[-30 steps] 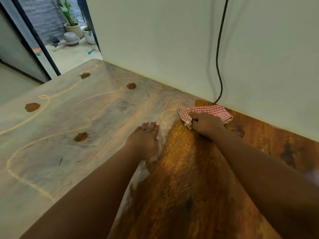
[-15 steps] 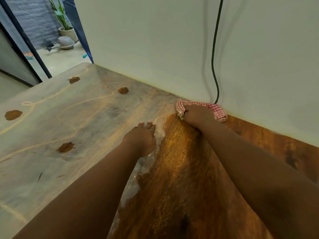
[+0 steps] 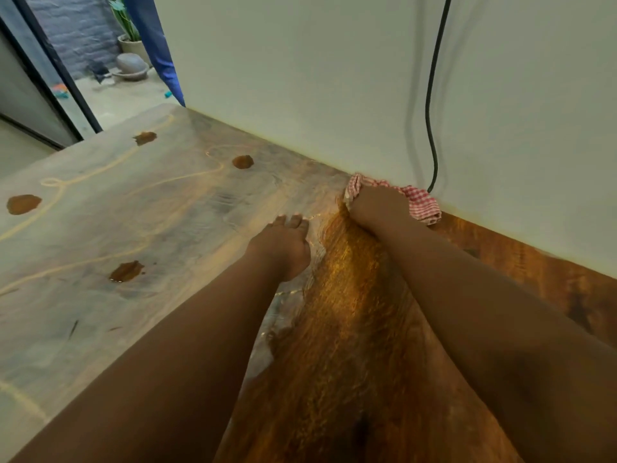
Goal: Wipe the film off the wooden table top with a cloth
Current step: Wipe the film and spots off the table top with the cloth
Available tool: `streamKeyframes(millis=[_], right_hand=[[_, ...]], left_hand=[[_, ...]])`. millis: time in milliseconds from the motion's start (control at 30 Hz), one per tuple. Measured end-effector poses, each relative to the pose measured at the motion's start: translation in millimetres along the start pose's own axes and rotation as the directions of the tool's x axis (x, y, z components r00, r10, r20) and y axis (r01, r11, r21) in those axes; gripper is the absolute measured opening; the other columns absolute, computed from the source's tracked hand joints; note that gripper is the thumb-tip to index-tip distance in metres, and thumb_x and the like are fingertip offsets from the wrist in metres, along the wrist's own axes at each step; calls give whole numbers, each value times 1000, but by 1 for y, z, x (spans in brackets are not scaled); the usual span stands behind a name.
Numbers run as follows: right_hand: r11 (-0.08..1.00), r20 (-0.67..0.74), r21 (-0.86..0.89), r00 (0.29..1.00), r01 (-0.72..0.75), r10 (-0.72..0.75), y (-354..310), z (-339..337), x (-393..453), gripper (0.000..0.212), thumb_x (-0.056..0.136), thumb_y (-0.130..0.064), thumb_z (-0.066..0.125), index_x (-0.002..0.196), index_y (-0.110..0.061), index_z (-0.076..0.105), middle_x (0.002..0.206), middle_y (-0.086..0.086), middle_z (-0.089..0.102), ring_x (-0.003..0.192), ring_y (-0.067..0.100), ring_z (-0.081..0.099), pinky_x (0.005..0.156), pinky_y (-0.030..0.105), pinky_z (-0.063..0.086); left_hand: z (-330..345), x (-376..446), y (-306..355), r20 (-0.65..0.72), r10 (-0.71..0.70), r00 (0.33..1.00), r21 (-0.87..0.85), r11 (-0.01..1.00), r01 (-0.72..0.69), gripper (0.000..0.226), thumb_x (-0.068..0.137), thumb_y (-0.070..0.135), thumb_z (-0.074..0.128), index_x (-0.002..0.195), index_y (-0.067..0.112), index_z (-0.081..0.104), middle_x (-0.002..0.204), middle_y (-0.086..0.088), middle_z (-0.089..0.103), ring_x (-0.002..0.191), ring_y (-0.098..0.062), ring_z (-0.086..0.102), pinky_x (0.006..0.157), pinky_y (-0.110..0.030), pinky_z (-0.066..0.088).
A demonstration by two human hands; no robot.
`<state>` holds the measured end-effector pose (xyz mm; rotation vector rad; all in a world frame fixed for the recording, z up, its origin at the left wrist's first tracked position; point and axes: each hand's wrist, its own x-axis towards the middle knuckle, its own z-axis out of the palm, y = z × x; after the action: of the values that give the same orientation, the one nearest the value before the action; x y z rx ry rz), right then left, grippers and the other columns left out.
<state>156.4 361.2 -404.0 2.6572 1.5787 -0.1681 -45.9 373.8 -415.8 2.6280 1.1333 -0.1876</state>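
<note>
Soft checked cloth (image 3: 419,205) bunched under the right hand (image 3: 377,207) at the wall.
Light and limp, it seems best pressed from above in a closed grip; the left hand (image 3: 283,245) lies flat, fingers open, on the filmy table top (image 3: 133,212).

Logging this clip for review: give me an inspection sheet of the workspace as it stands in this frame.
Surface: wooden table top, bare brown strip wiped on the right; grey film covers the left, with small bare spots.
Job's things: red checked cloth at the wall edge.
Clutter: nothing seen.
Hands: right hand presses on the cloth; left hand rests flat on the film's edge.
Cables: black cable hangs down the wall behind the cloth.
Surroundings: white wall; open doorway with potted plants.
</note>
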Motion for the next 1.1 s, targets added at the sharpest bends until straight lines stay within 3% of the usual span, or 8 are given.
streamKeyframes(millis=[133,233,400,500,633,733,867,1100], right_hand=[[989,44,-49,989,-137,139,-32,-8,23,63,92,-25,33,150,-10,14,147,20,37,128,45,39,100,66,32],[996,53,-85,998,-25,29,-25,-3,25,60,95,-30,29,151,-16,13,150,15,35,131,43,37,98,74,25],[948,93,-37,945,317,-312,27,-8,22,59,95,-56,23,149,-33,22,153,8,32,136,32,34,109,44,27],[959,54,-164,973,231,-226,15,-9,30,56,93,-51,29,142,-25,39,137,14,51,121,36,49,97,45,38],[976,0,-203,997,77,-79,-33,-7,44,49,84,-16,41,132,-6,45,113,15,61,102,36,57,70,40,46],[969,6,-104,974,225,-226,-49,1,44,53,97,-24,25,150,-20,21,146,14,41,126,36,45,94,46,43],[913,42,14,912,408,-408,-21,8,30,50,101,-42,25,150,-35,20,153,8,31,136,32,34,106,42,30],[973,64,-178,988,147,-137,-40,-8,63,52,93,-44,30,137,-21,46,136,13,52,120,34,50,98,48,42]], left_hand=[[0,0,0,-2,2,1000,-14,1000,-2,54,103,28,21,153,13,7,161,-7,3,147,-28,3,119,-39,8],[0,0,-3,-15,17,1000,-17,1000,-17,54,103,28,21,153,12,8,161,-7,5,147,-28,4,119,-39,9],[-2,0,-2,-4,23,1000,-11,1000,-23,55,103,28,22,153,10,9,161,-9,6,147,-30,6,118,-40,11],[-1,0,-2,-7,21,1000,-22,1000,-21,55,103,28,21,153,11,9,161,-9,5,147,-30,5,119,-40,10],[2,1,-3,-24,22,999,-29,999,-23,55,102,28,21,153,11,9,161,-9,6,147,-31,4,119,-40,8],[4,1,-5,-31,40,999,-7,999,-40,55,102,27,22,153,11,9,161,-10,6,147,-31,5,118,-40,9],[3,2,-7,-22,50,999,3,999,-50,55,101,28,21,153,12,9,161,-8,6,147,-30,6,118,-40,9],[10,4,-6,-34,27,999,-15,1000,-27,56,101,30,20,153,12,6,161,-7,3,147,-30,3,118,-40,7]])
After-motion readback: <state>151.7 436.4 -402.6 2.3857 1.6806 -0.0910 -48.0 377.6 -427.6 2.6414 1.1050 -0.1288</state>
